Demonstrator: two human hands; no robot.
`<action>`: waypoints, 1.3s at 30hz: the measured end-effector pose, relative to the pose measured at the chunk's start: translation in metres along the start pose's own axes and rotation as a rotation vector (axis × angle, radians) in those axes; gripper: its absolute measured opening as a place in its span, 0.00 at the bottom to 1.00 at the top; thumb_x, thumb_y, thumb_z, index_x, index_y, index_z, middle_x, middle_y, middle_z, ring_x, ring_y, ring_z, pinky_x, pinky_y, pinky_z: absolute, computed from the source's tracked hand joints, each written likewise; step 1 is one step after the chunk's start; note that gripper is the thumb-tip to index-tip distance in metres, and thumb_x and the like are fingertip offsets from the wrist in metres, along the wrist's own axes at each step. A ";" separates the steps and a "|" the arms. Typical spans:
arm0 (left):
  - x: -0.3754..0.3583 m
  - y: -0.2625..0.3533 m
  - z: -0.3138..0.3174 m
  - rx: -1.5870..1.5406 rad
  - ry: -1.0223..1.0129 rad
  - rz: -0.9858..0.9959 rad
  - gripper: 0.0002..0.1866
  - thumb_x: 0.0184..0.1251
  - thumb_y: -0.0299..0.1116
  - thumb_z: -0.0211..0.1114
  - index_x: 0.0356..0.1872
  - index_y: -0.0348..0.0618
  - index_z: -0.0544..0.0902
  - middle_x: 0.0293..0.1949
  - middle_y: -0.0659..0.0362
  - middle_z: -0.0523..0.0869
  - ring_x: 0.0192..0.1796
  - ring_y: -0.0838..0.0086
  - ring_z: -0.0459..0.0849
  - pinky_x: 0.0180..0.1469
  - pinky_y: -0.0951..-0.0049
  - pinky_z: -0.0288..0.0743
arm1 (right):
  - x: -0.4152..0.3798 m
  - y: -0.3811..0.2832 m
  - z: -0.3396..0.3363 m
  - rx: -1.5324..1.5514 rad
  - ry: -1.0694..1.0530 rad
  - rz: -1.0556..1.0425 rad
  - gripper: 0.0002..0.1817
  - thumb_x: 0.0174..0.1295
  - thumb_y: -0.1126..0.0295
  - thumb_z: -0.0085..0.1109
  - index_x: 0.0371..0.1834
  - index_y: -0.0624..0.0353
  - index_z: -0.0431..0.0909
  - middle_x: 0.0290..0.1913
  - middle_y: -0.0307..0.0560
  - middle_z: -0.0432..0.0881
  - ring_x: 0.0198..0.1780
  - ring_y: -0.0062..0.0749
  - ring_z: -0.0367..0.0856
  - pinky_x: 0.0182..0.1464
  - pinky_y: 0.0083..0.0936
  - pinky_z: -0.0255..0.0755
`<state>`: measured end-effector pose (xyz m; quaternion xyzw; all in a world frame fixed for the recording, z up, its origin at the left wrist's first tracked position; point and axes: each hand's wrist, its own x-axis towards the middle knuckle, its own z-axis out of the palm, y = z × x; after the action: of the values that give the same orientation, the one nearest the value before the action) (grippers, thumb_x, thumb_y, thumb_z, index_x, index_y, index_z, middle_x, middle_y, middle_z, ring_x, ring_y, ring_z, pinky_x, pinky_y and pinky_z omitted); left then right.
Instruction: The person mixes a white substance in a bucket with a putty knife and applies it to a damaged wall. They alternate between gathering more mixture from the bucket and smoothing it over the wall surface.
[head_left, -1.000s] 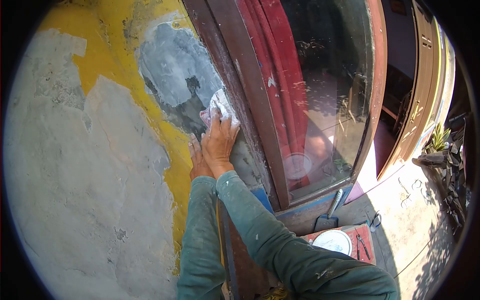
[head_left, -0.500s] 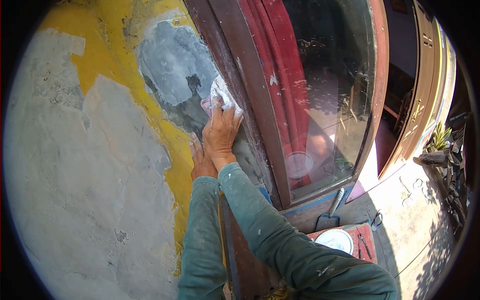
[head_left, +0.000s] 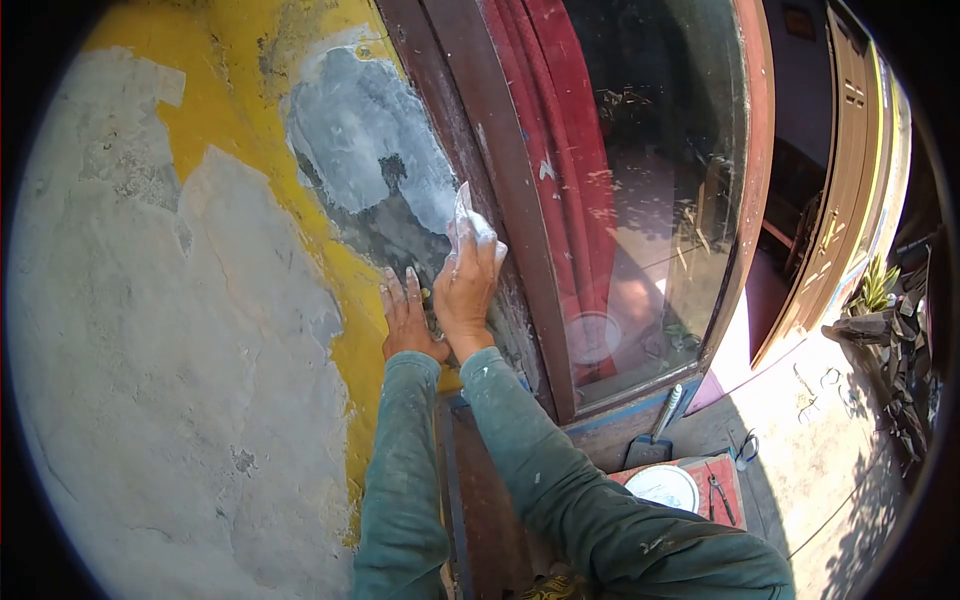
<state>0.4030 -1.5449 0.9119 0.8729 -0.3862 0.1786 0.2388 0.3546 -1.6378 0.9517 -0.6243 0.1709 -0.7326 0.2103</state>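
Fingers wrapped round a crumpled white cloth or sheet (head_left: 464,222), my right hand (head_left: 466,295) presses against the wall beside the brown window frame (head_left: 490,190). The cloth and fingertips carry white smears. Just to the left, my left hand (head_left: 406,318) lies on the wall with its fingers spread, at the lower edge of a dark grey patch; it holds nothing. Above both hands is a pale grey plastered patch (head_left: 360,120), surrounded by yellow paint (head_left: 225,105).
A glass window (head_left: 670,180) with a red curtain (head_left: 560,130) stands to the right. Below it, a red surface (head_left: 735,500) bears a white round container (head_left: 665,487) and pliers (head_left: 720,495); a dustpan (head_left: 650,450) leans nearby. Sandal-like footwear (head_left: 747,450) lies on the floor.
My right hand has moved down and slightly right with the cloth, nearer the window frame. My left hand's fingers are more spread and more visible. The view has shifted slightly.
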 end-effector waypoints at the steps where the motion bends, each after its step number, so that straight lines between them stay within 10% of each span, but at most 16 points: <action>1: 0.007 -0.007 0.008 0.039 0.014 0.003 0.56 0.56 0.50 0.72 0.82 0.54 0.46 0.83 0.51 0.39 0.84 0.51 0.37 0.80 0.60 0.52 | -0.001 -0.003 0.002 -0.002 0.006 0.000 0.28 0.57 0.79 0.56 0.64 0.63 0.75 0.58 0.61 0.75 0.57 0.63 0.70 0.62 0.53 0.65; 23: 0.008 -0.011 0.010 -0.043 -0.031 -0.063 0.61 0.50 0.45 0.78 0.82 0.54 0.46 0.83 0.53 0.40 0.84 0.54 0.40 0.73 0.58 0.67 | 0.037 -0.052 0.015 0.225 -0.206 -0.207 0.26 0.59 0.80 0.54 0.65 0.62 0.74 0.55 0.57 0.78 0.56 0.58 0.72 0.61 0.50 0.65; 29: -0.002 -0.003 0.002 0.036 0.055 -0.007 0.63 0.47 0.42 0.81 0.82 0.58 0.46 0.83 0.54 0.40 0.84 0.55 0.41 0.73 0.58 0.67 | 0.052 -0.043 0.008 0.052 0.041 -0.076 0.25 0.58 0.82 0.53 0.62 0.61 0.76 0.51 0.59 0.79 0.53 0.60 0.75 0.62 0.50 0.65; 32: 0.005 -0.008 0.010 0.024 0.041 -0.025 0.66 0.44 0.39 0.82 0.82 0.59 0.43 0.83 0.54 0.39 0.84 0.55 0.40 0.72 0.58 0.69 | 0.044 -0.045 0.026 0.243 -0.312 -0.333 0.24 0.59 0.82 0.53 0.61 0.61 0.77 0.48 0.59 0.79 0.50 0.58 0.76 0.58 0.46 0.69; 39: 0.001 0.000 -0.009 0.010 -0.098 -0.096 0.68 0.46 0.40 0.82 0.82 0.61 0.40 0.83 0.56 0.33 0.84 0.56 0.37 0.77 0.59 0.62 | 0.210 -0.113 0.007 -0.024 -0.135 -0.813 0.13 0.57 0.75 0.57 0.45 0.56 0.84 0.40 0.49 0.84 0.46 0.53 0.80 0.50 0.45 0.75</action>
<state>0.4028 -1.5405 0.9199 0.8993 -0.3542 0.1259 0.2234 0.3233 -1.6509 1.1879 -0.6900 -0.0955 -0.7114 -0.0929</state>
